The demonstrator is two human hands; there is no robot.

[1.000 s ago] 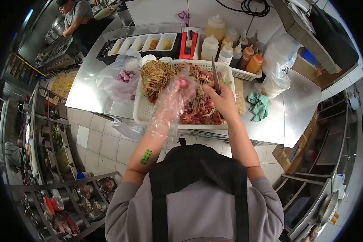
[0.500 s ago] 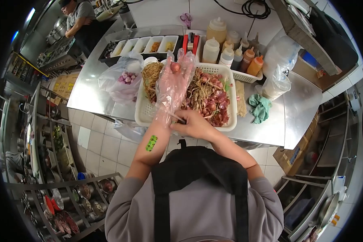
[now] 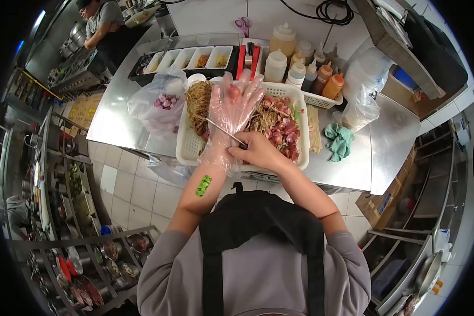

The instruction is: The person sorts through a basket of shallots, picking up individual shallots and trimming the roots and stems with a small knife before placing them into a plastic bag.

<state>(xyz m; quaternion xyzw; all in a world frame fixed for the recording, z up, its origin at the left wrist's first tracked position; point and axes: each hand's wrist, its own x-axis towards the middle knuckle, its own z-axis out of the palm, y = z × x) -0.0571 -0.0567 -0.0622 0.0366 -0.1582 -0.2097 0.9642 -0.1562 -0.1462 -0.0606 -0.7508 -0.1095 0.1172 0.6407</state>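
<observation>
My left hand [image 3: 233, 108], in a clear plastic glove, is held palm up above the white basket [image 3: 187, 152], fingers spread, with a small red shallot [image 3: 234, 91] resting near the base of the fingers. My right hand [image 3: 256, 150] is bare and closed around the dark handle of a small knife [image 3: 224, 129], whose thin blade lies across the gloved wrist and palm. Brown roots or stalks [image 3: 198, 105] fill the basket's left part. Reddish shallots and peelings [image 3: 284, 131] fill its right side.
Left of the basket, a plastic bag [image 3: 155, 113] holds pink shallots. Condiment trays [image 3: 185, 58] and squeeze bottles [image 3: 275, 66] stand behind. A green cloth [image 3: 339, 141] lies to the right. Another person [image 3: 106, 26] stands at the far left.
My left hand has shifted slightly right and its fingers have spread. My right hand has moved slightly right, and the knife blade now shows across the glove.
</observation>
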